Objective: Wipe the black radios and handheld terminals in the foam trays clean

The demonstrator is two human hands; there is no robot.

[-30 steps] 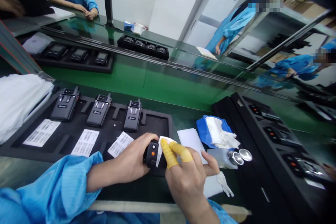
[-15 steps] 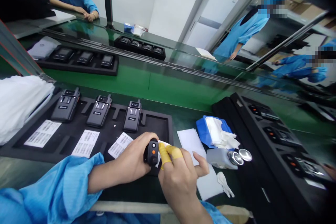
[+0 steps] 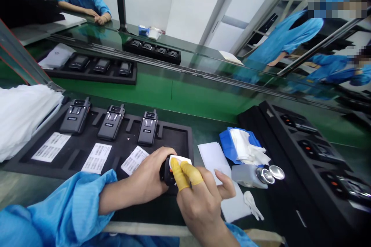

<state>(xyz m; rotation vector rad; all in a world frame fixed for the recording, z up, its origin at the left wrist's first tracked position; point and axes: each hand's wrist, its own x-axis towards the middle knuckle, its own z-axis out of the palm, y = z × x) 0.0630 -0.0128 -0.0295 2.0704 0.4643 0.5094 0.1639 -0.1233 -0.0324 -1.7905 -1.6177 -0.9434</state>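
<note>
My left hand (image 3: 146, 171) is wrapped round a black two-way radio (image 3: 166, 173), held with its end toward me over the front edge of the foam tray. Yellow finger cots cover two fingers of my right hand (image 3: 199, 189). Those fingers press a folded white wipe (image 3: 185, 159) onto the radio's end, partly covering its orange button. To the left, a black foam tray (image 3: 174, 136) carries three more radios, among them the nearest radio (image 3: 147, 129), all with their backs up. Printed label sheets (image 3: 135, 160) lie below them.
At right are a blue pack of white wipes (image 3: 242, 144), a dispenser bottle (image 3: 249, 175) with its metal lid open, and white paper (image 3: 213, 160). A black tray of radios (image 3: 315, 150) stands far right. White bags (image 3: 26, 119) are piled at left. Co-workers in blue sit and stand behind.
My right hand has brought the white wipe from beside the radio onto its end, over the button that showed before. The left hand keeps its hold. The view has shifted slightly.
</note>
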